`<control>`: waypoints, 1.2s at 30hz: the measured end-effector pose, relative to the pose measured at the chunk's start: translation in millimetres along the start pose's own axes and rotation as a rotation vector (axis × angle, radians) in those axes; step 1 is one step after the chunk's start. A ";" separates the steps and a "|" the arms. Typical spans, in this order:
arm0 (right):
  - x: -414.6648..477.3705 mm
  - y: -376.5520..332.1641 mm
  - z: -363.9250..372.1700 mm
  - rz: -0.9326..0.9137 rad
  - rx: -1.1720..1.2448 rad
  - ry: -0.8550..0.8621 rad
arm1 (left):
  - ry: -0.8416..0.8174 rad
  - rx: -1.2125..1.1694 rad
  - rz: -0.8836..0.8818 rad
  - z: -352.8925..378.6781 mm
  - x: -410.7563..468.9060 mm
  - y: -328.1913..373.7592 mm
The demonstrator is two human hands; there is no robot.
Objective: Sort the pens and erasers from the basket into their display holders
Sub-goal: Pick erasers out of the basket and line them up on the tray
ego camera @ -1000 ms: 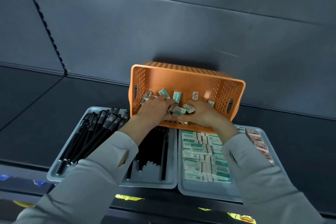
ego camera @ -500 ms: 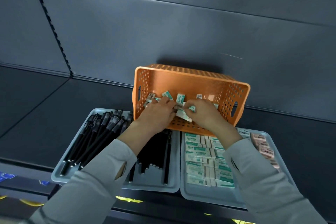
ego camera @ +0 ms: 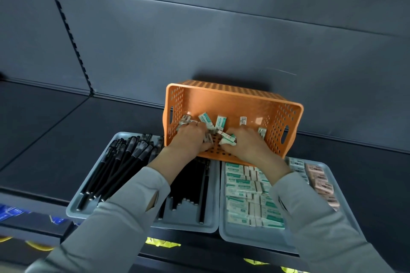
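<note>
While both hands work inside the tipped basket, the scene reads left to right like this:

Pen tray (ego camera: 88, 204): grey, on the dark shelf (ego camera: 44, 139), with black pens (ego camera: 115, 166) fanned across its left half and more lying straight under the left sleeve; bare floor shows at its near edge.

Left hand (ego camera: 190, 139): inside the orange basket (ego camera: 233, 99), fingers (ego camera: 205, 145) curled down over small wrapped erasers; whether they actually grip one, I cannot tell.

Basket: tilted on its side, open mouth toward the camera, its lower wall resting over the far edges of both trays, its back against the grey wall panel.

Loose erasers (ego camera: 220, 122): green-and-white packets scattered along the basket's inner floor, several above the knuckles, untouched.

Right hand (ego camera: 246, 144): fingers clenched around a wrapped eraser (ego camera: 228, 138), pinched at the fingertips just beside the left hand.

Eraser tray (ego camera: 233, 235): right of the pen tray, edges touching; green-and-white erasers packed in rows, a pink column (ego camera: 319, 182) along the right side.

Open room: clear shelf left of the pen tray and right of the basket; between the hands, only a narrow gap.
</note>
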State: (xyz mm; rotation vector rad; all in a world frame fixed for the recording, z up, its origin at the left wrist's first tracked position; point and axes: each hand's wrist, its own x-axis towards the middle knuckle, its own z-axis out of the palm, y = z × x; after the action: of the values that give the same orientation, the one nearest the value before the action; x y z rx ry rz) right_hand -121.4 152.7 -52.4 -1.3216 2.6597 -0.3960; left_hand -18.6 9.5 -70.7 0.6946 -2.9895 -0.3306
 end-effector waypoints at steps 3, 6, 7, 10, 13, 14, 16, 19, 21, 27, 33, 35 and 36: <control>-2.1 2.5 -1.2 0.034 0.032 0.020 | 0.007 0.058 -0.046 1.9 2.4 7.9; -6.3 6.2 -2.3 0.066 0.080 0.058 | 0.058 0.102 -0.086 -0.3 4.4 17.7; -7.9 7.3 -2.9 0.076 0.088 0.074 | 0.083 0.103 -0.102 -1.5 5.5 19.2; -13.9 12.3 -7.8 0.103 0.161 0.127 | 0.132 -0.061 -0.156 -6.6 5.0 21.1; -17.0 16.3 -13.2 0.112 0.307 0.196 | 0.223 -0.420 -0.198 -13.0 -0.5 24.8; -16.6 17.1 -14.7 0.117 0.388 0.220 | 0.238 -0.623 -0.240 -16.8 -3.2 28.3; -14.3 15.2 -18.1 0.110 0.564 0.258 | 0.175 -1.158 -0.408 -22.1 -2.5 34.3; -10.4 6.5 -23.8 0.036 0.753 0.317 | -0.010 -2.078 -0.671 -25.4 4.1 38.3; -8.5 -0.2 -26.0 -0.027 0.762 0.284 | -0.104 -2.338 -0.717 -23.9 3.0 41.2; -8.5 -8.9 -21.6 -0.136 0.492 0.137 | -0.070 -2.301 -0.735 -19.9 4.1 48.0; -9.0 -4.9 -21.1 -0.033 0.584 0.235 | -0.094 -2.026 -0.537 -23.1 -5.5 53.8; -11.8 -5.4 -26.3 -0.039 0.596 0.245 | -0.018 -1.982 -0.541 -23.5 -7.0 57.8; -14.7 -4.6 -29.7 -0.038 0.588 0.266 | 0.018 -1.993 -0.556 -24.6 -7.4 58.7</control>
State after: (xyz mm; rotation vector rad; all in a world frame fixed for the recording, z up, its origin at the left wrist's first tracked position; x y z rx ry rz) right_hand -116.4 166.8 -22.5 -1.1838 2.4040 -1.3174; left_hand -34.7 59.4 -33.8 0.8939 -0.9976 -2.4290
